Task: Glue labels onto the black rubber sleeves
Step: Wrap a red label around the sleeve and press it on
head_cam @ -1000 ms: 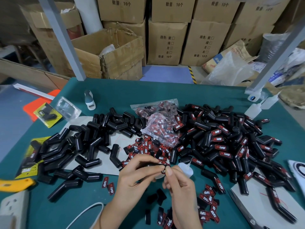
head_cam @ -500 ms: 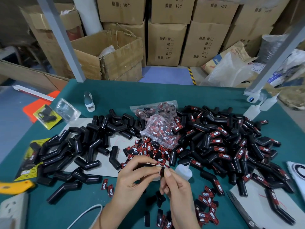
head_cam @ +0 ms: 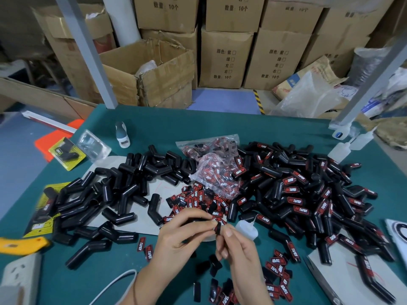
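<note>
Head view, left hand (head_cam: 182,234) and right hand (head_cam: 237,249) both pinching a small label (head_cam: 218,227) between fingertips, above green table (head_cam: 220,126)

A warehouse packing workshop: stacked cardboard cartons (head_cam: 224,58) behind a worktable (head_cam: 220,126).

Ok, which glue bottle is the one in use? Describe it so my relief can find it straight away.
Start at the green table and find the two hands at its near edge. Just beyond the right hand lies a small translucent glue bottle, on its side, nozzle pointing away. Unlike the bottles at the far right corner, it lies against the labelled sleeves.
</note>
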Tool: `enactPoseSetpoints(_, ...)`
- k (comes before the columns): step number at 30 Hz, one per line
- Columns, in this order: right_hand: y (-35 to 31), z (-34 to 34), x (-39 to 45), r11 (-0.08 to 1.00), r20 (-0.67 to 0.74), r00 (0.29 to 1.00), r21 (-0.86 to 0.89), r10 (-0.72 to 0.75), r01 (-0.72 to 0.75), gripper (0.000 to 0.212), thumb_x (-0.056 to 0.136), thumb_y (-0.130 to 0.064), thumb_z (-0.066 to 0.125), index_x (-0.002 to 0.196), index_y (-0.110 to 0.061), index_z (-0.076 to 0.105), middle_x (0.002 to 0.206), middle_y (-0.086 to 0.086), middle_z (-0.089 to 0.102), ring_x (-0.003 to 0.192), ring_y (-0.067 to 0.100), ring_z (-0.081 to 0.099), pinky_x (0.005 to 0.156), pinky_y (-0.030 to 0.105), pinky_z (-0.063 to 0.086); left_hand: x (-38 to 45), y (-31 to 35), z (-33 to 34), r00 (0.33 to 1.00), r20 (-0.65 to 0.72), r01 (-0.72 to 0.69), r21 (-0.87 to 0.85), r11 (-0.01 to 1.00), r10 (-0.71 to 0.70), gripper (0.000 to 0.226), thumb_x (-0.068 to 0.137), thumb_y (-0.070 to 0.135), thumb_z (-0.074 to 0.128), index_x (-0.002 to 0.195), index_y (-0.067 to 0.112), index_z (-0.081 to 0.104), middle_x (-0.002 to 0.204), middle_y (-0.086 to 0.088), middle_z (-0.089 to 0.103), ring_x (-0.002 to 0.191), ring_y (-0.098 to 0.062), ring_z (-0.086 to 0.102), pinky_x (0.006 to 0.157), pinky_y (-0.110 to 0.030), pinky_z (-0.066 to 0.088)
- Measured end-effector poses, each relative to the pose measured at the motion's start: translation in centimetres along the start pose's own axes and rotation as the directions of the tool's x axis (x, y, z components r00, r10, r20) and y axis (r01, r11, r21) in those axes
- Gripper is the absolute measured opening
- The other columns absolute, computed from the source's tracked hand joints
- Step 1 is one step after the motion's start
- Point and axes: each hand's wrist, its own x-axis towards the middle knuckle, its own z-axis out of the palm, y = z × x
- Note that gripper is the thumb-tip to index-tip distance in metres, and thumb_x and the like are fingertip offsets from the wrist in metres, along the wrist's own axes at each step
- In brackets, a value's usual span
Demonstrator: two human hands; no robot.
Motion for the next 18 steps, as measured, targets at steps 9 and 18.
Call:
enactPoseSetpoints(9,0.56,-0.12,0.08,0.999,0.012,1.0,-0.037,-0.014,0.014,0.059,0.101,-0.059,0.057,0.068,-0.01,0.06,0.07,0.004,0.048,0.063,0.015,0.05,0.068,0.032,0.045,0.04,0.1,0.08,1.0,-0.011,-0.015,-0.003,1.0,0.015,0.016,0.096,0.018,0.077,0.105,0.006,0.083,0.117,0.005,0.069,0.104,-0.018,0.071,0.089,-0.027,0.056)
enactPoseSetpoints(18,0.01,0.16,-0.11,0.999,0.011,1.0,-0.053,-0.011,0.012,0.057,0.097,-0.064,0.059,0.067,-0.016,0.064,0.07,-0.002,0.049,0.063,0.016,0.052,0.067,0.031,0.046,-0.18,0.01,0.26,1.0,-0.015,-0.025,0.041,0.999,0.026,0.016,0.094,0.018,0.08,0.11,0.015,0.082,0.117,0.006,0.068,0.101,-0.018,0.072,0.086,-0.026,0.056)
